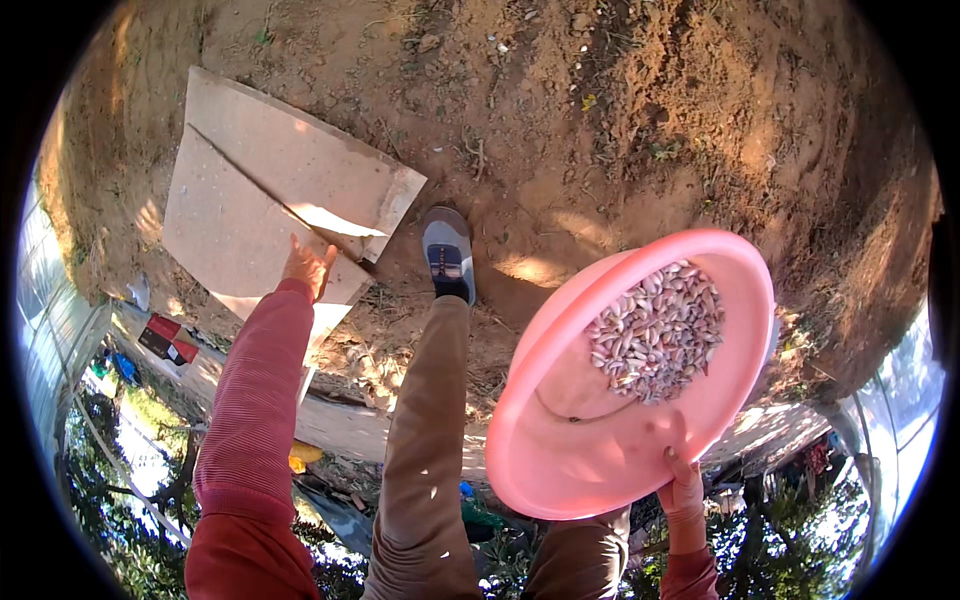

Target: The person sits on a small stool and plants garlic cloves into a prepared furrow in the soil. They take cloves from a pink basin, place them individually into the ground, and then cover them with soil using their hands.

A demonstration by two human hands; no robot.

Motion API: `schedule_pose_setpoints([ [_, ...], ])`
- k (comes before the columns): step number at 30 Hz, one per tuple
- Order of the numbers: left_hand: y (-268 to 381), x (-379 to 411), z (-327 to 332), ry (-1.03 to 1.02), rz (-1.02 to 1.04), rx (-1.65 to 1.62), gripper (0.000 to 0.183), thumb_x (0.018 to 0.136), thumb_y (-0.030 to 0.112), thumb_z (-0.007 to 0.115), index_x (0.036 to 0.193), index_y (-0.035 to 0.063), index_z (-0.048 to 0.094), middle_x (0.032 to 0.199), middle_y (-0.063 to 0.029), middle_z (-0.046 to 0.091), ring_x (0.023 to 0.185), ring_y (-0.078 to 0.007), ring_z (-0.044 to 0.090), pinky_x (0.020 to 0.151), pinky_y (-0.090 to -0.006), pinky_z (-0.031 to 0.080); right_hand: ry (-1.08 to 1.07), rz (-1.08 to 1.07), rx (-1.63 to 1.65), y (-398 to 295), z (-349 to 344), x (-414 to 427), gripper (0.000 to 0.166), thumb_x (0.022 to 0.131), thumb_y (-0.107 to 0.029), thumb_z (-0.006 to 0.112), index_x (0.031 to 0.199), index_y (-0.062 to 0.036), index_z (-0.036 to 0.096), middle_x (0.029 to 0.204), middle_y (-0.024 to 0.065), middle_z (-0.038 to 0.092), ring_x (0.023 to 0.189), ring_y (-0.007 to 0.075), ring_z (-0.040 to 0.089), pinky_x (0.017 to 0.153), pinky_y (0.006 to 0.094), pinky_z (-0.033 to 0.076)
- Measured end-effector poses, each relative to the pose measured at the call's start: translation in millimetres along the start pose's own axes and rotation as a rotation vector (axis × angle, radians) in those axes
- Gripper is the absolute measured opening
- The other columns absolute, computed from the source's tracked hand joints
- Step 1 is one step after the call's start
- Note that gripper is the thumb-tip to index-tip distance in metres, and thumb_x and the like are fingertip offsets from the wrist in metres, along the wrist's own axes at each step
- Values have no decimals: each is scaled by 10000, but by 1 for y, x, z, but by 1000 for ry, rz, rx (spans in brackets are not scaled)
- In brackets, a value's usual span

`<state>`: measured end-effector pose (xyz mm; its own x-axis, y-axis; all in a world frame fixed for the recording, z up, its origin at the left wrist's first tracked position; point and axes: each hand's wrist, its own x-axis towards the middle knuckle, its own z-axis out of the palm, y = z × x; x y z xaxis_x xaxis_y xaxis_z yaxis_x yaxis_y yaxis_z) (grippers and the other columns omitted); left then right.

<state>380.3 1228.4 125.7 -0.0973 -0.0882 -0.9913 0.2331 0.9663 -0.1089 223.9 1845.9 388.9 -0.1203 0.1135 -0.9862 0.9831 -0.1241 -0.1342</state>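
A round pink plastic basin [600, 457] is tilted at the right, and garlic cloves [660, 330] lie heaped along its far side. My right hand [681, 487] grips the basin's near rim, the thumb on the inside and the other fingers hidden beneath. At the left, a flattened sheet of cardboard [247, 195] with a long crease or slit lies on the soil. My left hand [309, 264] is over the cardboard's near part, fingers apart and holding nothing; whether it touches the sheet I cannot tell.
My shoe [448, 251] stands on the bare soil [525, 150] just right of the cardboard. A red and black box or packet [169, 340] lies at the far left. Translucent plastic sheeting [56, 300] rises at the left edge, and more sheeting [904, 405] shows at the right.
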Motion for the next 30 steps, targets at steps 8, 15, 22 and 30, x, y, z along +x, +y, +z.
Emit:
schedule_pose_setpoints([
  [8, 3, 0, 30, 614, 75, -209, 700, 764, 95, 662, 1414, 115, 401, 1473, -190, 349, 1406, -369, 301, 1132, -549, 275, -65, 39, -17, -13, 55, -26, 701, 856, -40, 608, 1502, -80, 339, 1285, 69, 560, 1164, 220, 557, 1022, 410, 449],
  [15, 8, 62, 61, 639, 110, -160, 144, 884, 185, 557, 909, 108, 677, 1106, -110, 534, 1106, -288, 511, 1098, -487, 281, 12, 32, -34, -24, 80, -40, 682, 854, -28, 599, 1490, -66, 358, 1315, 90, 551, 1176, 215, 553, 1025, 392, 447],
  [22, -57, -3, 142, 58, 124, 329, 217, 910, 227, 546, 932, 235, 761, 1024, -6, 714, 1014, -206, 636, 919, -458, 373, 1, 81, 31, -16, 72, -63, 498, 879, -69, 657, 1346, -9, 493, 1218, 116, 629, 1086, 225, 622, 950, 376, 506],
  [30, -216, -188, 74, 225, 51, -80, 195, 766, 88, 633, 898, 166, 753, 873, -66, 714, 902, -269, 654, 894, -460, 415, -82, -75, 90, -44, 61, -113, 468, 860, -123, 730, 1280, -10, 555, 1173, 107, 652, 1042, 214, 642, 926, 369, 527],
])
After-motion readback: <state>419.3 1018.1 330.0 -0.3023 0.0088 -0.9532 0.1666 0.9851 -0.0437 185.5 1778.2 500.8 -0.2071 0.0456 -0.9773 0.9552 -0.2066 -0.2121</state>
